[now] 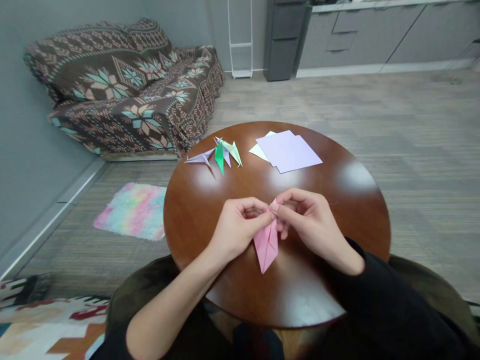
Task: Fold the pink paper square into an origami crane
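Left hand (238,227) and right hand (309,220) meet fingertip to fingertip, each grip pinched; forearms angled inward.

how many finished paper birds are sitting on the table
3, clustered at the table's far left edge: a lilac bird, a dark green bird and a pale green bird. They overlap, so another could be hidden.

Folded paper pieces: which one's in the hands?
The pink folded piece, pinched at its top by both hands' fingers. The lilac and green ones lie untouched across the table.
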